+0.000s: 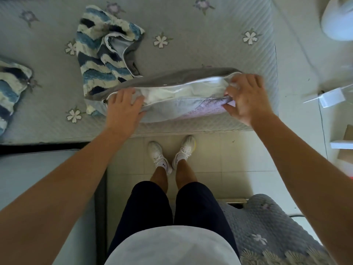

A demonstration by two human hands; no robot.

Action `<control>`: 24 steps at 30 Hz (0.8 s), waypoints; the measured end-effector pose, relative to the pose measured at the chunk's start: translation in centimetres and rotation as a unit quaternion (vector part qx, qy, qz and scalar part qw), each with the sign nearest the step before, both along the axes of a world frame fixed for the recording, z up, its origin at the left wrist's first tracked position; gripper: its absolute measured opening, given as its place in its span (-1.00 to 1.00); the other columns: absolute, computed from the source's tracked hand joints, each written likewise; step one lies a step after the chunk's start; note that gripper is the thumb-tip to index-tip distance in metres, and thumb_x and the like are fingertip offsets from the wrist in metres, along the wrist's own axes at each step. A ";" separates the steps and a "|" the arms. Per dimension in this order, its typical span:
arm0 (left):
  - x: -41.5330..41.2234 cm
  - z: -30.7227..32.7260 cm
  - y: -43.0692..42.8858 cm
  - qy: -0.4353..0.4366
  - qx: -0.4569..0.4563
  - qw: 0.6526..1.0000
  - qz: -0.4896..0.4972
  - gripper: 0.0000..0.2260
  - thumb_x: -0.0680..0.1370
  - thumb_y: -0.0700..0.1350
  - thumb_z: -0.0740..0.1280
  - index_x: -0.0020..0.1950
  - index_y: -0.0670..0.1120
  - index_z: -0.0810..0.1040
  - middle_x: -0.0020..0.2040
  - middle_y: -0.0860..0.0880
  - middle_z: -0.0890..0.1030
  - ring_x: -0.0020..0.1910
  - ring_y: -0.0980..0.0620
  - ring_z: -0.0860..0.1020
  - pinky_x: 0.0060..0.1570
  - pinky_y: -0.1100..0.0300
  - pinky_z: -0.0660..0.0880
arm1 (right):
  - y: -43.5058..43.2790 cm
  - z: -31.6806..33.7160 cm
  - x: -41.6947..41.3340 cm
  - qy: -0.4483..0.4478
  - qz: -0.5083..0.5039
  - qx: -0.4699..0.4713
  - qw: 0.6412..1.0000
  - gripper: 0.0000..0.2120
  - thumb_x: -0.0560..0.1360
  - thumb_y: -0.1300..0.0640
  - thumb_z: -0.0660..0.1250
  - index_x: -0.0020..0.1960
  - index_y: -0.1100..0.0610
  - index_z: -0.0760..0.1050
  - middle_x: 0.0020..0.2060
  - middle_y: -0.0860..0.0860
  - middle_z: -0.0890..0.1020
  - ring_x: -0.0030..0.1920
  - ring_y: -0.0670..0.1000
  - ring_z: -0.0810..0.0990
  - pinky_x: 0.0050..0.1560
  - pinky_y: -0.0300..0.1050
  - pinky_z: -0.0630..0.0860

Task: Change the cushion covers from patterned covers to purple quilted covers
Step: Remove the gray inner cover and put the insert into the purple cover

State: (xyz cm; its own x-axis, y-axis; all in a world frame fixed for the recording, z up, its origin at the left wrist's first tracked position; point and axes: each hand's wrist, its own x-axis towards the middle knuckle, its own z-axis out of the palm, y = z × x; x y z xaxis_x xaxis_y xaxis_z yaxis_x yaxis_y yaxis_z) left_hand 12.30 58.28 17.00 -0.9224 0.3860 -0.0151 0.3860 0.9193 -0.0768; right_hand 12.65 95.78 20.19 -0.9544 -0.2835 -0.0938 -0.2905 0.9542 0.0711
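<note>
A cushion lies at the near edge of the quilted seat, its white insert showing through the open mouth of a grey and pale purple cover. My left hand rests flat on the cover's left end with straight fingers. My right hand pinches the cover's open edge at the right end, thumb under and fingers over. An empty blue and white wavy patterned cover lies crumpled just behind the cushion.
A second patterned cushion sits at the left edge of the flowered grey seat. Below the seat edge is tiled floor with my feet. Another quilted seat is at the lower right.
</note>
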 end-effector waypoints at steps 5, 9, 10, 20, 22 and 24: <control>-0.1 1.0 0.1 -0.096 -0.019 0.975 0.199 -0.43 0.50 0.29 0.29 0.25 -0.15 0.42 0.36 -0.28 0.36 0.29 -0.32 0.32 0.17 -0.23 0.33 | 1.7 -0.1 1.4 -0.081 -0.187 -0.036 0.978 -0.48 0.44 -0.11 0.43 0.32 0.05 0.43 0.35 0.19 0.38 0.27 0.30 0.39 0.20 0.26 0.45; -1.0 2.0 -0.3 -0.113 -0.056 0.980 0.154 -0.64 0.59 0.06 0.27 0.20 -0.20 0.49 0.19 -0.28 0.47 0.20 -0.29 0.38 0.13 -0.24 0.41 | 2.6 0.8 1.0 -0.040 -0.144 -0.064 0.987 -0.71 0.57 0.15 0.32 0.29 0.14 0.49 -0.01 0.23 0.59 0.02 0.28 0.51 -0.05 0.18 0.55; -1.4 2.3 -1.0 -0.082 -0.054 0.984 0.148 -0.71 0.60 -0.03 0.25 0.19 -0.21 0.51 0.16 -0.29 0.48 0.18 -0.31 0.39 0.13 -0.26 0.41 | 3.1 1.2 1.0 0.018 -0.111 -0.074 0.991 -0.73 0.58 0.18 0.30 0.27 0.14 0.51 -0.08 0.22 0.60 -0.04 0.27 0.52 -0.12 0.14 0.54; -2.2 3.2 -1.6 -0.116 -0.122 0.966 0.195 -0.64 0.51 -0.17 0.32 0.31 -0.16 0.48 0.38 -0.27 0.28 0.37 -0.27 0.24 0.30 -0.22 0.26 | -1.9 -0.5 1.8 -0.096 -0.142 0.051 0.984 -0.70 0.53 0.09 0.31 0.24 0.16 0.50 0.12 0.21 0.50 0.11 0.26 0.47 0.11 0.12 0.41; -1.3 2.8 -1.4 -0.079 -0.114 0.982 0.126 -0.65 0.53 -0.15 0.31 0.30 -0.19 0.46 0.38 -0.28 0.29 0.35 -0.28 0.28 0.26 -0.22 0.28 | -2.8 -0.5 2.2 -0.030 -0.091 0.054 0.994 -0.69 0.43 0.05 0.38 0.10 0.20 0.54 0.14 0.20 0.44 0.14 0.23 0.40 0.17 0.14 0.35; -0.7 2.4 -1.0 -0.054 -0.084 0.994 0.041 -0.64 0.57 -0.04 0.30 0.29 -0.21 0.43 0.33 -0.26 0.38 0.25 -0.27 0.38 0.19 -0.22 0.33 | -3.6 -0.5 2.7 -0.032 -0.031 0.017 0.999 -0.61 0.45 -0.11 0.34 0.07 0.19 0.54 0.11 0.15 0.45 0.13 0.19 0.40 0.17 0.12 0.33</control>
State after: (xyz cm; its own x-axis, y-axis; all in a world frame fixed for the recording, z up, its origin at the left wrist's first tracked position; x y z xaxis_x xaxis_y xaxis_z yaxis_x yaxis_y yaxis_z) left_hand 11.57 57.26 19.39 -0.9403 0.2922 -0.1746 0.3238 0.9260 -0.1941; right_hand 15.31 92.22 19.66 -0.9617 -0.2200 -0.1637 -0.2362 0.9678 0.0867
